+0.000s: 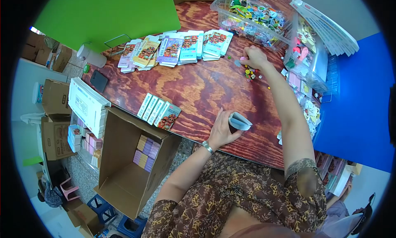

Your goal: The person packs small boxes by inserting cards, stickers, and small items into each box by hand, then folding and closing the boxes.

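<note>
My left hand [222,126], with a watch on its wrist, is closed around a small light-coloured carton [240,121] near the table's front edge. The carton's open end faces up and to the right. Farther off, my right hand [254,57] reaches down to the tabletop with its fingers drawn together; whatever they pinch is too small to make out. Just below that hand lies a little heap of small colourful pieces [250,72], yellow, red and white among them. A pale translucent piece [237,63] rests left of the fingers.
Flattened printed cartons [169,49] lie in stacks along the back of the wood-grain table [198,89]. Several filled boxes [159,110] stand at its front left edge, above an open cardboard box [119,155]. Clear bins [255,21] of small trinkets line the back right. A phone [99,80] lies left.
</note>
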Tool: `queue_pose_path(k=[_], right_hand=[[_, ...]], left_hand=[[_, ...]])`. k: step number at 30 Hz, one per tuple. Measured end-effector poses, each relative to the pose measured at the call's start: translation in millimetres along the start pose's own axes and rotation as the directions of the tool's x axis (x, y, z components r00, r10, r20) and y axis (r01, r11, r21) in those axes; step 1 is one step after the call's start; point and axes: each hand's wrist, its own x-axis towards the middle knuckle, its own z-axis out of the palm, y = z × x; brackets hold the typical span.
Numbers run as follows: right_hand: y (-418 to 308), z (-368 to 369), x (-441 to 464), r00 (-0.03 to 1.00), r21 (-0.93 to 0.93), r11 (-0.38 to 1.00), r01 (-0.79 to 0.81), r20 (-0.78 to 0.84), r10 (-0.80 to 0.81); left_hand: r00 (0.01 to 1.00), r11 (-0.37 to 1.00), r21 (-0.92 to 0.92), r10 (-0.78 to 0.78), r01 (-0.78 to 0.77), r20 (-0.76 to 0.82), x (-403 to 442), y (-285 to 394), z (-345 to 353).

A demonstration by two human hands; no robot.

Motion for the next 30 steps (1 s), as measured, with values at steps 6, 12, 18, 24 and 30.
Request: queue_pose_path(k=[6, 12, 18, 24, 30], right_hand=[[19.4, -33.4, 1.3, 0.975, 0.406, 0.914, 0.026, -0.210, 0.066], [65.2, -15.3, -15.8, 1.000, 0.340, 0.940, -0.003, -0.019, 0.011], [70.1, 8.5, -19.3, 0.996, 0.004, 0.999, -0.036, -0.087, 0.036], [63.4, 9.7, -19.5, 0.978, 0.117, 0.988, -0.103, -0.170, 0.122], [50.0, 9.7, -13.3, 0.977, 0.291, 0.955, -0.048, -0.186, 0.106]], left_hand=[[1.000, 1.000, -0.022, 0.004, -0.004, -0.004, -0.4, -2.0, 1.7], [1.000, 1.000, -0.002, -0.009, 0.009, 0.009, -0.3, -0.8, 0.3], [1.000, 1.000, -0.010, 0.016, -0.016, -0.011, 0.3, -1.1, 1.6], [1.000, 1.000, 0.013, -0.001, 0.001, -0.015, 1.2, 5.2, -1.7], [1.000, 0.999, -0.044, -0.028, 0.028, -0.004, 1.1, 4.3, 0.2]])
